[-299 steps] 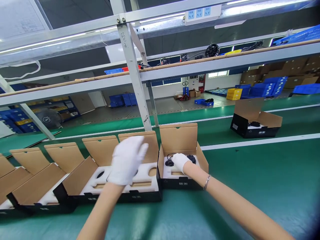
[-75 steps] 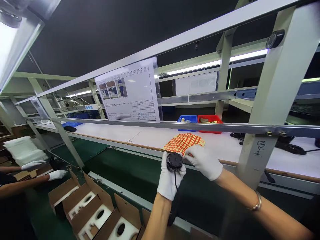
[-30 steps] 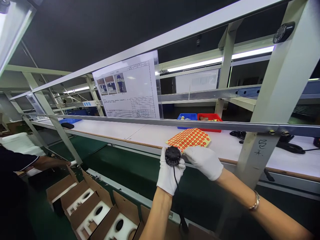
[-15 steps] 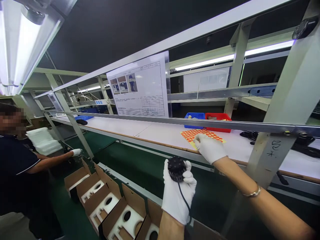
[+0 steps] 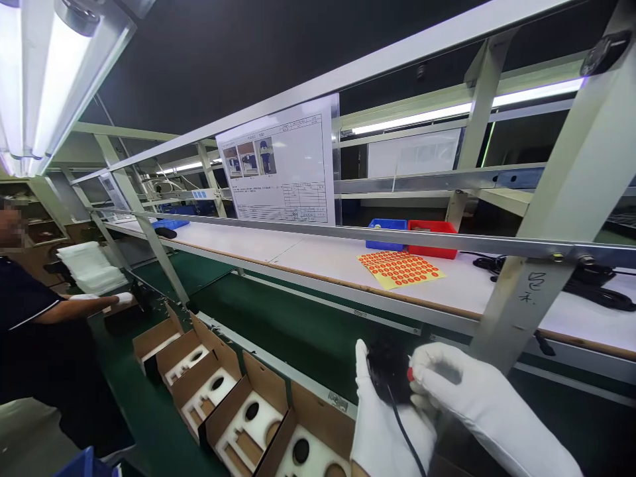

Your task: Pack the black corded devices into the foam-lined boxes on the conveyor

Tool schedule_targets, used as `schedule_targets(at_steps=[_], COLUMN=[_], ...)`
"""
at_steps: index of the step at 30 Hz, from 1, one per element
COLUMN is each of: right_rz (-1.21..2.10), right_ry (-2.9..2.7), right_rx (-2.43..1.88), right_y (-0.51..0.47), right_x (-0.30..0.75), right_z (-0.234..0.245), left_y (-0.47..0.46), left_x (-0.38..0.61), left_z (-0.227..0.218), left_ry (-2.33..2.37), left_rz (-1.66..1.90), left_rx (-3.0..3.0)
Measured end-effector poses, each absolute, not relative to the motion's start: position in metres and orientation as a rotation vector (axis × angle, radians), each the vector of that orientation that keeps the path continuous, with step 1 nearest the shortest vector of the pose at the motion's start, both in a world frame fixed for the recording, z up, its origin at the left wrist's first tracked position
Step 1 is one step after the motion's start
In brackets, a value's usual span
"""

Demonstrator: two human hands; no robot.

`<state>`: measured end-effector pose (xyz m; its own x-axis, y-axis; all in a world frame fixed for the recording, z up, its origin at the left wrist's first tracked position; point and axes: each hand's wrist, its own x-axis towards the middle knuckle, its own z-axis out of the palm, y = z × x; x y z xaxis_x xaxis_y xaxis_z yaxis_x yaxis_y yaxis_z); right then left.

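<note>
My left hand (image 5: 392,430), in a white glove, is closed around a round black device (image 5: 390,368) with a black cable (image 5: 405,430) hanging down over the palm. My right hand (image 5: 452,381), also gloved, pinches a small red sticker (image 5: 410,373) between thumb and fingertip, right beside the device. Motion blurs the device, so I cannot tell whether the sticker touches it. Behind them on the white bench lies a yellow sheet of red oval stickers (image 5: 402,268).
A blue bin (image 5: 386,244) and a red bin (image 5: 432,253) stand behind the sheet. Black cables (image 5: 596,291) lie to the right. Open cardboard boxes (image 5: 265,377) with white foam line the lower left. A metal post (image 5: 527,278) rises nearby. A co-worker (image 5: 40,331) stands at left.
My right hand has come back from the sticker sheet to the black device, with a red sticker in its fingers. My left hand has moved right and lower with the device.
</note>
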<state>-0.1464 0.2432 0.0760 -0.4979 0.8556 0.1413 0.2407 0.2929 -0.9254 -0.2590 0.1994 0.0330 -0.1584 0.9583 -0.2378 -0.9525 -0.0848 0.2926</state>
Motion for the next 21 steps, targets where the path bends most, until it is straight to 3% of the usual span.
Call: schedule_targets(at_steps=[21], right_rz=[0.541], right_ry=[-2.070], right_rx=[-1.238], right_y=[0.235], right_x=[-0.116], right_z=[0.062], left_y=[0.192], left_x=[-0.222], left_z=[0.037], left_ry=[0.403], left_rz=[1.602], left_rx=[-0.034])
